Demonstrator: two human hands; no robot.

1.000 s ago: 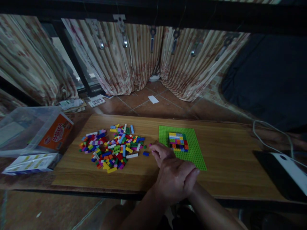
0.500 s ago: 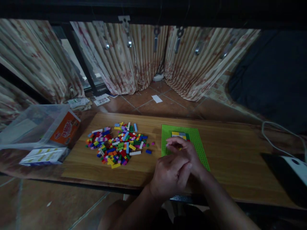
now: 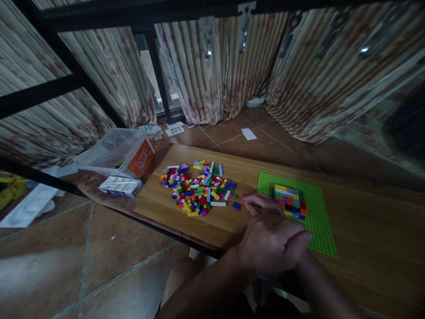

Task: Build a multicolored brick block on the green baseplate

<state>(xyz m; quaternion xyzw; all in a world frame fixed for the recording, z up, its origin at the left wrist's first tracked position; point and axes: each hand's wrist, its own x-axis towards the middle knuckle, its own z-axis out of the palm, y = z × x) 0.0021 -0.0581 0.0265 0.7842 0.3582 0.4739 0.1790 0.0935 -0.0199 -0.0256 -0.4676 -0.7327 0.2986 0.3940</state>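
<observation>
Bricks are left loose, a patch is built on the green board, and the half-curled right hand, its contents unclear, is clasped by the left hand.

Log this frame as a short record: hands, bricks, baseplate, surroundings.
left hand: laid over the right arm
right hand: close to a small pink brick; contact unclear
loose bricks: mixed colours, left of baseplate
green baseplate: carries a multicoloured brick block
surroundings: clear bin with orange label, carton beside it
</observation>
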